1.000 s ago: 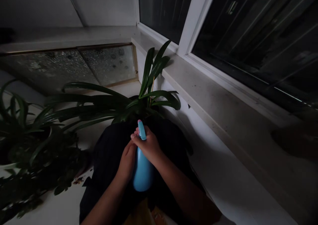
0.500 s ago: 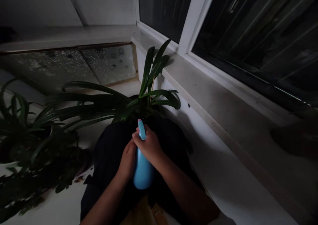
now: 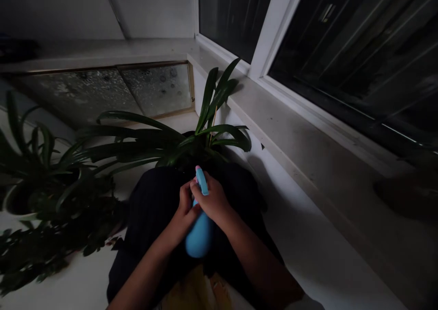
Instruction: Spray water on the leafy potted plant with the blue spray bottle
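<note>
A blue spray bottle (image 3: 199, 237) with a pink nozzle tip is held between my hands, just above my dark-clothed knees. My right hand (image 3: 212, 199) wraps round its neck below the blue spray head. Against the bottle's left side, my left hand (image 3: 186, 209) is closed round the upper body near the neck, its fingertips partly hidden. The nozzle points forward at a potted plant (image 3: 191, 143) with long strap-like green leaves and a thin stick among them. That plant's pot is mostly hidden behind my knees.
More potted plants (image 3: 41, 164) stand on the floor to the left. A stone windowsill (image 3: 273, 123) runs along the right under dark windows (image 3: 359, 59). Behind the plant is a low cabinet with patterned glass doors (image 3: 157, 88).
My left hand has shifted up and turned on the bottle, its thumb now across the front. The whole view has moved slightly, so things sit a little further right.
</note>
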A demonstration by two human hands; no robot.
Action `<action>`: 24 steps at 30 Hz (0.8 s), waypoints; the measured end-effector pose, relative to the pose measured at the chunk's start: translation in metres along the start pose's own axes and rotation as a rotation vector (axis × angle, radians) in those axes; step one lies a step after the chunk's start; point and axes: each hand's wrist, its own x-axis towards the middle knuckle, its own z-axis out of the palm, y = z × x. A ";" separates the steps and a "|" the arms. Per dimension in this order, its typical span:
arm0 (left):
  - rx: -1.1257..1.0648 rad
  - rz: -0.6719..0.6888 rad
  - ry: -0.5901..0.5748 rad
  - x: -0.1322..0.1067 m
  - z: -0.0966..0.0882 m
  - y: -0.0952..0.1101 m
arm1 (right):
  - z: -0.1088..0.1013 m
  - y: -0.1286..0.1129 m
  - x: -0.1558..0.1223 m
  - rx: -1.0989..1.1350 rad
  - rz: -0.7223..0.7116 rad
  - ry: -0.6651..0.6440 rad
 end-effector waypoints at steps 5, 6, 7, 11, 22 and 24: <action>0.090 0.108 -0.039 0.009 0.001 0.004 | -0.011 -0.002 0.004 -0.292 -0.229 0.023; 0.100 0.109 -0.019 0.010 0.002 0.004 | -0.014 -0.002 0.004 -0.360 -0.283 0.018; 0.105 0.106 0.001 0.011 0.003 0.003 | -0.016 -0.001 0.004 -0.411 -0.337 0.013; 0.114 0.069 0.071 0.013 0.010 -0.002 | -0.023 0.002 0.005 -0.504 -0.477 -0.025; 0.216 0.081 0.121 0.008 0.010 0.019 | -0.024 0.005 0.006 -0.446 -0.436 -0.095; 0.203 0.071 0.113 0.009 0.008 0.021 | -0.025 0.005 0.006 -0.425 -0.425 -0.107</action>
